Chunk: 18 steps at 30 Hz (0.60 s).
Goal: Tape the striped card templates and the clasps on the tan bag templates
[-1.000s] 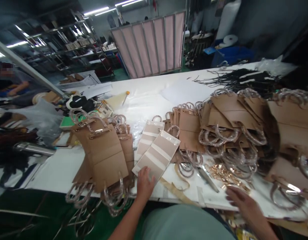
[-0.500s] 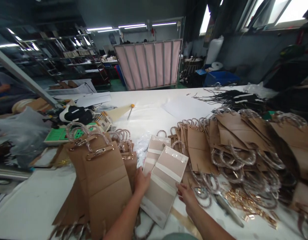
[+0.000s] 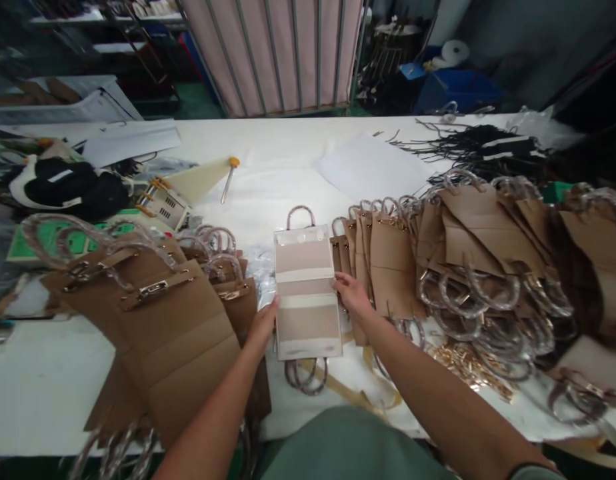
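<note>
A flat handbag panel lies in front of me, its pale lining side up, with white strips across it. One plastic-wrapped handle loops out at its top edge and further wrapped handles stick out below its bottom edge. My left hand grips the left edge, thumb on top. On the right edge, my right hand pinches the panel a little higher up. Fingers under the panel are hidden. Another panel seems to lie beneath, mostly covered.
Brown bag panels with metal clasps are piled at left. More brown panels stand in a row and stacks at right, by loose gold-coloured hardware. A screwdriver, white paper and black cords lie farther back.
Two overlapping, slanted panels have been brought together into one upright-facing stack. Both hands have shifted with them along the edges. My view has tipped downward.
</note>
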### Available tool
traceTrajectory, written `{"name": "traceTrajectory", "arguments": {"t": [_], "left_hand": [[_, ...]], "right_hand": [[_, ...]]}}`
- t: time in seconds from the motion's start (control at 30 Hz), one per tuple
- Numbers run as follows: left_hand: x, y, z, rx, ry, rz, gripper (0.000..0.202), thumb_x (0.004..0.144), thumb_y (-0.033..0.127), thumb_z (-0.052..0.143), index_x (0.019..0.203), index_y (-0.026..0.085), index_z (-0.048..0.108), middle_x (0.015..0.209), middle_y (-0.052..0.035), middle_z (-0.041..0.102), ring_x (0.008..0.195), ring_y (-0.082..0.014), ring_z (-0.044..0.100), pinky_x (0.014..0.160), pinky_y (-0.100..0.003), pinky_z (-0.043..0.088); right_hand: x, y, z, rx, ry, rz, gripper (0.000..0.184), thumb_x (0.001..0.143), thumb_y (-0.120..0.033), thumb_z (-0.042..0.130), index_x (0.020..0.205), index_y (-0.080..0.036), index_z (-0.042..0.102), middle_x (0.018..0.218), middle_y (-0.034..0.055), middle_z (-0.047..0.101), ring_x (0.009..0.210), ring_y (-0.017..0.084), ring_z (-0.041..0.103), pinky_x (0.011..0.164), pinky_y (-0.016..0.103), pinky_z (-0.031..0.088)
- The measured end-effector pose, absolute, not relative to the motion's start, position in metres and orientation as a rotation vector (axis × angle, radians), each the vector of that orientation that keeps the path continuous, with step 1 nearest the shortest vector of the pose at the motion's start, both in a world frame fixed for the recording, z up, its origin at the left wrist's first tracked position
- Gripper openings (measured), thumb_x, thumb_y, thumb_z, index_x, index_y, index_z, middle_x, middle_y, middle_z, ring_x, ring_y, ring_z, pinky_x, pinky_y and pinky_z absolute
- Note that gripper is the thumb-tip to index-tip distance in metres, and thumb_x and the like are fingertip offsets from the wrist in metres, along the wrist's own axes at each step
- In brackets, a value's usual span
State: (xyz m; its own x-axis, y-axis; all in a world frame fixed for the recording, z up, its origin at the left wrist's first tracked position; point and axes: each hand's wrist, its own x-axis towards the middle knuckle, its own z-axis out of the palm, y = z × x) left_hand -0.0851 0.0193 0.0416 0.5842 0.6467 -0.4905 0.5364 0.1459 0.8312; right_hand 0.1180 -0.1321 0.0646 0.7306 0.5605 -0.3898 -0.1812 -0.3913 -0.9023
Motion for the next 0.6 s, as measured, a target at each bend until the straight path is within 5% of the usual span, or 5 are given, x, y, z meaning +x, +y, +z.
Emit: {"name": "traceTrajectory", "arguments": {"t": [0.13, 0.27, 0.33, 0.4, 0.6], "left_hand": [[-0.068, 0.013, 0.056, 1.479, 0.885, 0.122, 0.061, 0.082, 0.053, 0.069, 0.131, 0.018, 0.060, 0.094, -0.0084, 0.079, 0.081, -0.0248, 0.071, 0.077, -0.040, 0.060], [-0.035, -0.015, 0.091, 1.581, 0.771, 0.196, 0.065, 0.080, 0.033, 0.065, 0.141, 0.016, 0.051, 0.113, -0.0075, 0.074, 0.093, -0.0223, 0.068, 0.089, -0.038, 0.056], [-0.015, -0.044, 0.114, 1.704, 0.736, 0.227, 0.048, 0.079, 0.022, 0.062, 0.127, 0.019, 0.062, 0.114, -0.0055, 0.073, 0.093, -0.0203, 0.064, 0.093, -0.036, 0.053], [0.002, -0.080, 0.135, 1.954, 0.649, 0.202, 0.035, 0.081, 0.015, 0.054, 0.114, 0.021, 0.066, 0.098, -0.0045, 0.072, 0.081, -0.0196, 0.063, 0.082, -0.034, 0.053], [-0.003, -0.164, 0.156, 2.215, 0.286, 0.227, 0.050, 0.081, 0.030, 0.067, 0.130, 0.021, 0.058, 0.102, -0.0097, 0.069, 0.092, -0.0288, 0.064, 0.079, -0.040, 0.054]], "right_hand": [[0.124, -0.139, 0.038, -1.927, -0.303, 0.855, 0.051, 0.074, -0.045, 0.073, 0.117, -0.018, 0.069, 0.111, 0.0101, 0.073, 0.109, 0.030, 0.063, 0.099, 0.043, 0.047], [0.112, -0.151, 0.055, -1.976, -0.394, 0.805, 0.063, 0.078, -0.057, 0.072, 0.128, -0.020, 0.066, 0.148, 0.0124, 0.054, 0.142, 0.034, 0.041, 0.120, 0.047, 0.028], [0.113, -0.157, 0.075, -1.900, -0.408, 0.812, 0.067, 0.080, -0.064, 0.067, 0.133, -0.022, 0.062, 0.143, 0.0105, 0.060, 0.136, 0.033, 0.049, 0.115, 0.047, 0.039], [0.120, -0.166, 0.095, -1.804, -0.341, 0.849, 0.067, 0.081, -0.064, 0.067, 0.131, -0.021, 0.063, 0.125, 0.0100, 0.071, 0.121, 0.032, 0.062, 0.100, 0.044, 0.052], [0.159, -0.209, 0.142, -1.665, -0.077, 0.760, 0.048, 0.072, -0.046, 0.080, 0.109, -0.017, 0.070, 0.096, 0.0106, 0.078, 0.084, 0.030, 0.074, 0.073, 0.040, 0.061]]}}
